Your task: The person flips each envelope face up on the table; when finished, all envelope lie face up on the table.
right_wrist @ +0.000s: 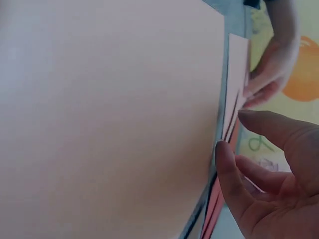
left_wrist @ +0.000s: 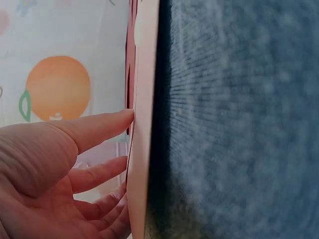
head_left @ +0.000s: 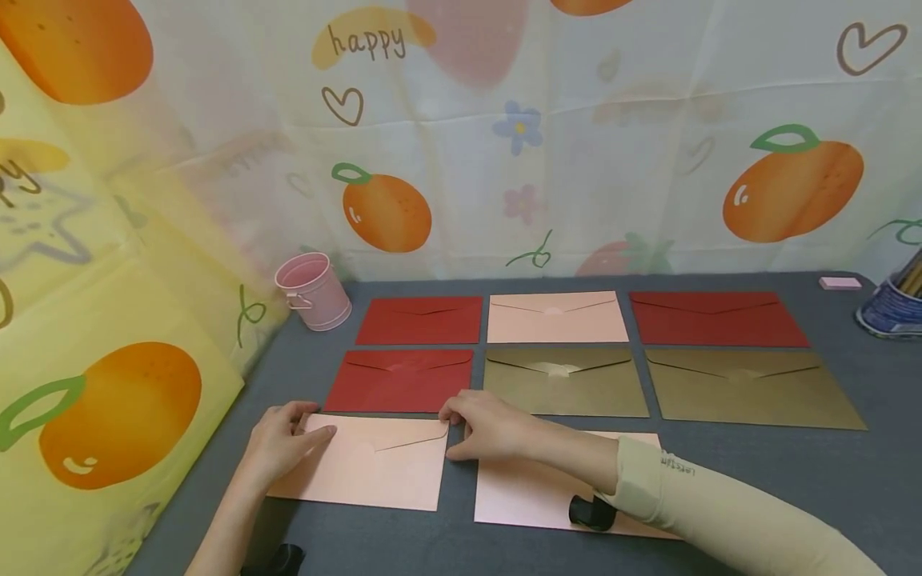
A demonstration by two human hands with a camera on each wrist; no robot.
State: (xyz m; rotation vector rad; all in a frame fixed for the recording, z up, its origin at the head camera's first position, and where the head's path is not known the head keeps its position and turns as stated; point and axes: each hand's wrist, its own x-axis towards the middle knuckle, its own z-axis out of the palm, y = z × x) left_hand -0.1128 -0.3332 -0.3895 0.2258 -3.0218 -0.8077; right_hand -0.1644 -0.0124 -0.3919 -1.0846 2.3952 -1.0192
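In the head view a pale pink envelope (head_left: pixel 367 474) lies flat on the dark grey table at front left, its flap side up. My left hand (head_left: pixel 279 445) rests at its upper left corner, thumb straight on the paper and the other fingers along the edge. At the upper right corner is my right hand (head_left: pixel 493 426), with fingertips touching the corner and thumb and forefinger apart. The right forearm crosses over a second pink envelope (head_left: pixel 522 492), partly hiding it. Both the left hand (left_wrist: pixel 65 174) and right hand (right_wrist: pixel 279 169) show relaxed fingers in the wrist views.
Behind lie a red envelope (head_left: pixel 399 388), gold envelopes (head_left: pixel 565 396) and a back row of red and pink ones (head_left: pixel 558 320). A pink bucket (head_left: pixel 324 300) stands at back left. A blue holder (head_left: pixel 893 308) and small pink block (head_left: pixel 839 283) sit at right.
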